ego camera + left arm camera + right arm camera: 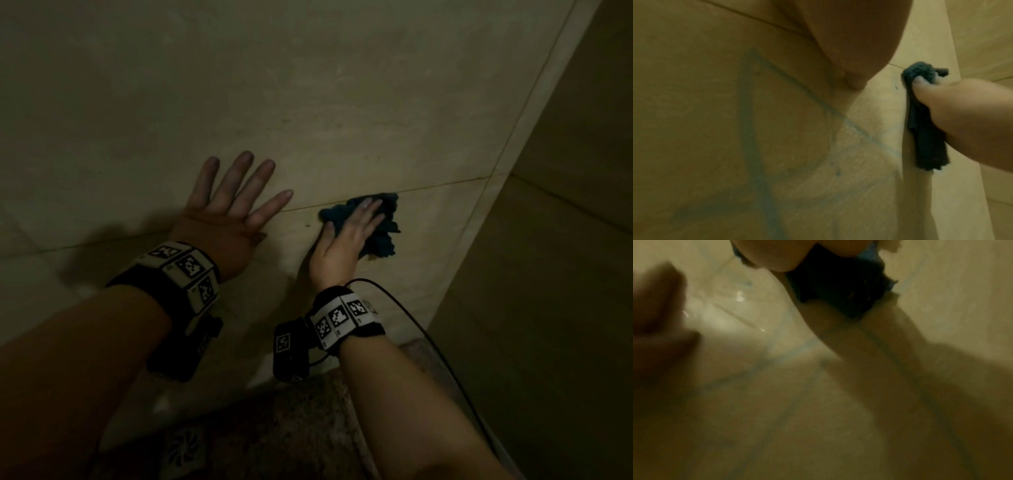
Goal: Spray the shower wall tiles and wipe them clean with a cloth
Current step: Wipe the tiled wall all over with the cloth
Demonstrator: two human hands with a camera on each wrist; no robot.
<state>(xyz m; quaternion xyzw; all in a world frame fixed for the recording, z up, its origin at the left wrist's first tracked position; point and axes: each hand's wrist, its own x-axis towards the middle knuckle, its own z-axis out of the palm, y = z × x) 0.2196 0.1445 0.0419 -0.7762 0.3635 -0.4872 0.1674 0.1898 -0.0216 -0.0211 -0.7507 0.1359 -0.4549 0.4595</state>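
Observation:
A dark blue cloth (383, 236) lies bunched against the beige wall tiles (308, 85), just below a horizontal grout line. My right hand (349, 233) presses it to the wall with straight fingers laid over it and the thumb along its left edge. The left wrist view shows that thumb on the cloth (925, 138), whose lower end hangs loose. My left hand (233, 205) lies flat on the wall to the left of the cloth, fingers spread, holding nothing. Faint bluish streaks (750, 113) cross the tile. In the right wrist view the cloth (838, 285) shows under the palm. No spray bottle is in view.
A side wall (565, 274) meets the tiled wall in a corner at the right. Below lies speckled floor with a drain grate (185, 448). A black cable (428, 335) runs down from my right wrist. The light is dim.

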